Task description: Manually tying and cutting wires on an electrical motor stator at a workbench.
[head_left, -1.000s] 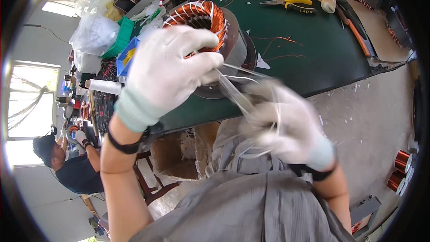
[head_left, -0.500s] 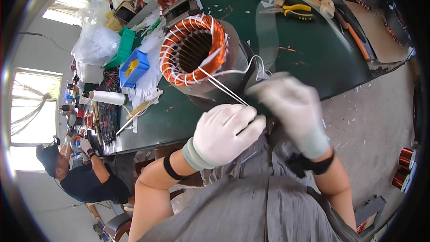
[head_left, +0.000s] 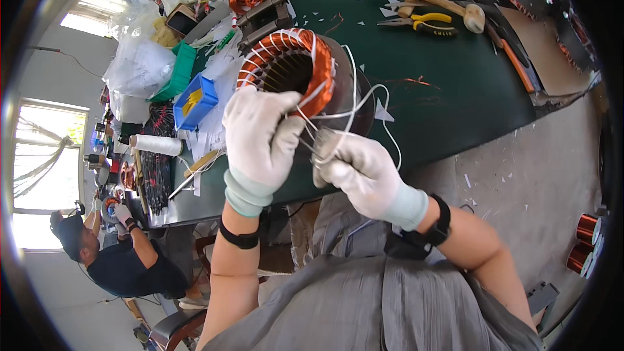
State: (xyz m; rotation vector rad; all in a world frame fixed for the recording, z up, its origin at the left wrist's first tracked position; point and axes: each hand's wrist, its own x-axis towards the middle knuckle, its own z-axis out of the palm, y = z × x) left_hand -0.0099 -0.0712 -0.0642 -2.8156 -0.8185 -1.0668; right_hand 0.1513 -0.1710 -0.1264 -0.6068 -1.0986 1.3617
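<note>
A motor stator (head_left: 344, 78) stands tilted on the bench, its orange copper winding (head_left: 320, 71) wrapped at intervals with white cord. My left hand (head_left: 260, 146), in a white glove, is closed at the winding's near left rim, fingers curled over the edge. Its fingertips are partly hidden. Just right of it, my right hand (head_left: 364, 172), also gloved, pinches white lacing cord (head_left: 383, 117) below the winding. A loop of this cord rises beside the stator, and another length hangs down past my right hand.
Pliers (head_left: 426, 23), a wooden mallet (head_left: 473, 18) and paper scraps lie on the green bench top (head_left: 455, 97). To the left are a blue bin (head_left: 198, 104), a green bin (head_left: 179, 71) and a white cord spool (head_left: 156, 144). A co-worker (head_left: 127, 253) handles another stator farther left.
My left hand has left the taut cords and moved up onto the winding's rim. My right hand, blurred before, has come left and down to the cord below the winding.
</note>
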